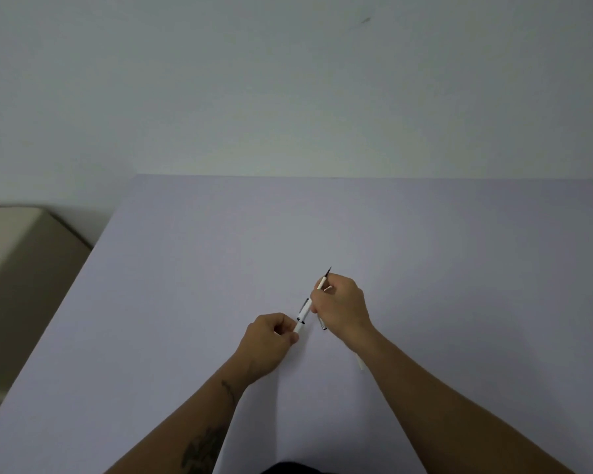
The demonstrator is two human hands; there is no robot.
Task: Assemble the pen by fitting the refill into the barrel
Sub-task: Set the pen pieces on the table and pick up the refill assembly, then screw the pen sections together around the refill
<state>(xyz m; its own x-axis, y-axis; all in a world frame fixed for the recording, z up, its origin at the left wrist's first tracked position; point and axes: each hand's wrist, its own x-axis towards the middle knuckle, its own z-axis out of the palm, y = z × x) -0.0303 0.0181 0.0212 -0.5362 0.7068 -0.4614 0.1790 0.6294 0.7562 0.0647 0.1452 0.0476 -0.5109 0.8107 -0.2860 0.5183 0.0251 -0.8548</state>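
A white pen barrel [303,314] with black bands slants above the middle of the pale table [185,268]. My left hand [271,343] pinches its lower end. My right hand [339,306] grips the thin refill [323,279], whose dark tip sticks out past the fingers, up and to the right. The refill's lower part runs behind my right fingers toward the barrel's upper end; the joint is hidden. A small dark-tipped pen part [322,325] shows under my right palm. Another white piece [359,362] lies on the table beside my right wrist.
The table's left edge runs diagonally from the far corner down to the lower left. Beyond that edge stands a beige piece of furniture [24,254]. A plain light wall [288,80] rises behind the table's far edge.
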